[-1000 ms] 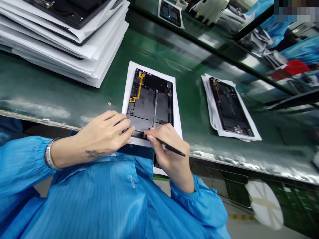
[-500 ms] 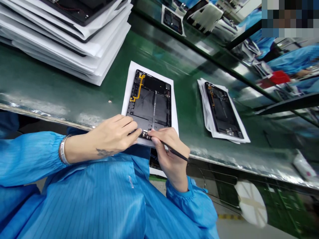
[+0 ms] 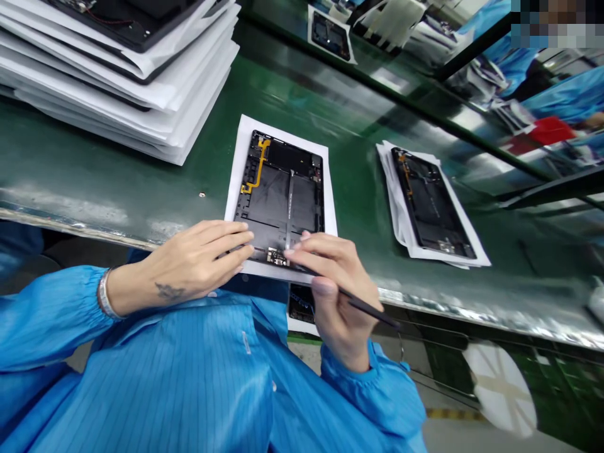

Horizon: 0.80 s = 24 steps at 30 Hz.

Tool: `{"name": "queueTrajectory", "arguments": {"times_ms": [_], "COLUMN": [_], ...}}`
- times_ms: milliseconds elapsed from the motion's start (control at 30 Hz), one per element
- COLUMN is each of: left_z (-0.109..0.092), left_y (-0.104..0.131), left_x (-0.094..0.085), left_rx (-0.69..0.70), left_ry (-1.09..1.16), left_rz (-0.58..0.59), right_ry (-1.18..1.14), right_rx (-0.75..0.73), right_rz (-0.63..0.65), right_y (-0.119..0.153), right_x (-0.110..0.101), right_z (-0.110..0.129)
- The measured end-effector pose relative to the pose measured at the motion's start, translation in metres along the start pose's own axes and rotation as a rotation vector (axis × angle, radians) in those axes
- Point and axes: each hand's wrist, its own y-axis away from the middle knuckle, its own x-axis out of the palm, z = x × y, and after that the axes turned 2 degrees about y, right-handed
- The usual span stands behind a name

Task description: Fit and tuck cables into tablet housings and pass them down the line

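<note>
An opened tablet housing (image 3: 268, 201), black inside with a yellow flex cable (image 3: 258, 170) along its left side, lies on a white sheet (image 3: 331, 217). My left hand (image 3: 202, 251) rests flat over the housing's lower left corner, fingers stretched out and holding nothing. At the near edge sits a small circuit board (image 3: 277, 257). My right hand (image 3: 337, 283) grips dark tweezers (image 3: 370, 310), their back end pointing out to the lower right. Its index and middle fingertips reach down beside the board. The tweezers' tips are hidden.
A tall stack of white sheets (image 3: 198, 119) with housings between them stands at the left. Another tablet housing (image 3: 434, 204) lies on sheets to the right. Beyond a green rail (image 3: 368, 82), blue-sleeved people are at work. A small metallic bit (image 3: 202, 195) lies on the green bench.
My left hand has drawn back left from the circuit board and flattened. My right hand has opened its pinch somewhat and shifted right, with the tweezers lower in the hand. The view has shifted slightly.
</note>
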Motion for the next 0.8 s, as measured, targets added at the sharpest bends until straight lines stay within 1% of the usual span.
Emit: {"name": "queueTrajectory", "arguments": {"times_ms": [100, 167, 200, 267, 333, 367, 400, 433, 567, 733, 800], "left_z": [0.000, 0.001, 0.002, 0.002, 0.003, 0.004, 0.004, 0.005, 0.007, 0.008, 0.007], "left_y": [0.007, 0.012, 0.014, 0.018, 0.021, 0.023, 0.024, 0.025, 0.029, 0.032, 0.033], "left_x": [-0.005, -0.008, -0.009, -0.010, -0.010, -0.010, -0.009, -0.009, -0.008, -0.007, -0.007], "left_rx": [-0.019, -0.029, -0.032, -0.035, -0.034, -0.033, -0.032, -0.030, 0.000, 0.034, 0.033], "left_ry": [-0.030, -0.045, -0.045, -0.032, -0.015, -0.007, -0.004, -0.005, -0.057, -0.096, -0.104], "left_rz": [0.019, 0.033, 0.044, 0.058, 0.051, 0.046, 0.038, 0.029, -0.015, -0.057, -0.059], "right_ry": [-0.090, -0.077, -0.044, 0.030, 0.099, 0.124, 0.145, 0.165, 0.252, 0.297, 0.276], "right_rx": [0.023, 0.059, 0.066, 0.044, -0.024, -0.062, -0.094, -0.120, -0.189, -0.248, -0.276], "right_rz": [-0.048, -0.028, 0.007, 0.140, 0.287, 0.339, 0.364, 0.363, 0.281, 0.303, 0.262], "right_y": [-0.004, -0.012, -0.017, -0.028, -0.038, -0.041, -0.042, -0.042, -0.035, -0.029, -0.027], "right_x": [0.002, 0.004, 0.004, 0.004, 0.004, 0.005, 0.006, 0.008, 0.018, 0.024, 0.027], "right_z": [-0.002, -0.004, -0.005, -0.006, -0.007, -0.007, -0.007, -0.006, -0.003, -0.006, -0.008]}}
